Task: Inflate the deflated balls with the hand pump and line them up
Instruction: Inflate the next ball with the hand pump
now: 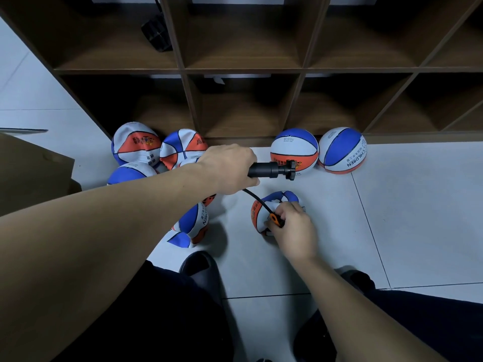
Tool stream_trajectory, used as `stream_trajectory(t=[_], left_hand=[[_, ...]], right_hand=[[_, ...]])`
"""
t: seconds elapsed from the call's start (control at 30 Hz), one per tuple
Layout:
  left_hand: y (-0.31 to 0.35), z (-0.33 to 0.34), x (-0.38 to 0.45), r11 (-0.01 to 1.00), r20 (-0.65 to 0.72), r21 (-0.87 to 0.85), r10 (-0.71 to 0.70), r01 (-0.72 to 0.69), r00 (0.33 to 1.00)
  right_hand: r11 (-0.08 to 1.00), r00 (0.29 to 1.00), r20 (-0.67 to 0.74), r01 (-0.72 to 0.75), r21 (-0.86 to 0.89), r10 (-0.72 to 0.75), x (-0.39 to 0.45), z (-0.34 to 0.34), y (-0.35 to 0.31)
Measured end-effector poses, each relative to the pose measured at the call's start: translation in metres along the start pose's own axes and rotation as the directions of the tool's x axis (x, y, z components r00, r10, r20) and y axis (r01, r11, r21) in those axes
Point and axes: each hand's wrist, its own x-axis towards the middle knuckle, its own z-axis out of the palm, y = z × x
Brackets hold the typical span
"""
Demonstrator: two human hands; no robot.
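Head view, looking down at a pale tiled floor [392, 218] in front of a dark wooden cubby shelf [243, 71]. Left hand [230, 165] is wrapped around the black hand pump [271, 169], which it holds level above the floor; the pump's handle end points right, and its near end is hidden inside the fist. A thin black hose [254, 198] runs from under that hand down to the limp ball [274, 202], which lies on the floor in front of the shelf, well apart from it. Right hand [292, 228] rests on this ball, fingers curled and pinching an orange-and-black hose fitting [275, 220]; the needle and valve are covered by the fingers. Two round balls sit side by side against the shelf's base: the first inflated ball [294, 150] and the second inflated ball [342, 150]. A heap of deflated balls [146, 150] lies at the shelf's left end, partly hidden by the left forearm; count unclear. One crumpled ball [192, 226] lies nearer, in front of the heap.
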Motion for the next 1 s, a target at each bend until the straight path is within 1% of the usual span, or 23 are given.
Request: stream_trajectory(t=[0.17, 0.27, 0.33, 0.43, 0.47, 0.53, 0.6, 0.7, 0.77, 0.83, 0.9, 1.0], left_hand=[[-0.003, 0.021, -0.002, 0.996, 0.058, -0.04, -0.072, 0.075, 0.996], [0.001, 0.049, 0.004, 0.983, 0.123, -0.126, -0.12, 0.136, 0.985], [0.008, 0.067, 0.01, 0.954, 0.146, -0.228, -0.166, 0.197, 0.975], [0.024, 0.092, 0.02, 0.842, 0.174, -0.443, -0.256, 0.308, 0.951], [0.028, 0.1, 0.024, 0.791, 0.197, -0.515, -0.265, 0.33, 0.944], [0.034, 0.116, 0.028, 0.666, 0.27, -0.653, -0.239, 0.36, 0.932], [0.034, 0.126, 0.03, 0.563, 0.311, -0.736, -0.213, 0.376, 0.926], [0.034, 0.13, 0.032, 0.47, 0.312, -0.789, -0.248, 0.395, 0.917], [0.034, 0.129, 0.034, 0.435, 0.335, -0.801, -0.244, 0.411, 0.91], [0.035, 0.129, 0.035, 0.421, 0.339, -0.807, -0.243, 0.414, 0.909], [0.038, 0.13, 0.035, 0.407, 0.327, -0.818, -0.251, 0.406, 0.911], [0.042, 0.128, 0.035, 0.392, 0.313, -0.833, -0.249, 0.391, 0.916]], right_hand=[[0.992, 0.992, -0.058, 0.111, -0.064, -0.115, 0.008, -0.002, 0.004], [0.985, 0.985, -0.081, 0.144, -0.091, -0.151, 0.013, -0.004, 0.008], [0.983, 0.982, -0.098, 0.155, -0.097, -0.164, 0.016, -0.006, 0.01], [0.982, 0.978, -0.101, 0.175, -0.064, -0.181, 0.021, -0.007, 0.014], [0.982, 0.978, -0.099, 0.181, -0.049, -0.185, 0.022, -0.006, 0.016], [0.983, 0.978, -0.102, 0.18, -0.019, -0.181, 0.024, -0.005, 0.021], [0.986, 0.981, -0.105, 0.166, 0.007, -0.165, 0.024, -0.004, 0.025], [0.984, 0.974, -0.137, 0.18, 0.0, -0.178, 0.024, -0.004, 0.026], [0.98, 0.967, -0.159, 0.2, -0.02, -0.2, 0.025, -0.004, 0.022], [0.971, 0.955, -0.175, 0.236, -0.04, -0.239, 0.025, -0.004, 0.019], [0.967, 0.95, -0.185, 0.253, -0.015, -0.252, 0.027, -0.004, 0.019], [0.966, 0.957, -0.162, 0.252, 0.054, -0.241, 0.027, -0.002, 0.021]])
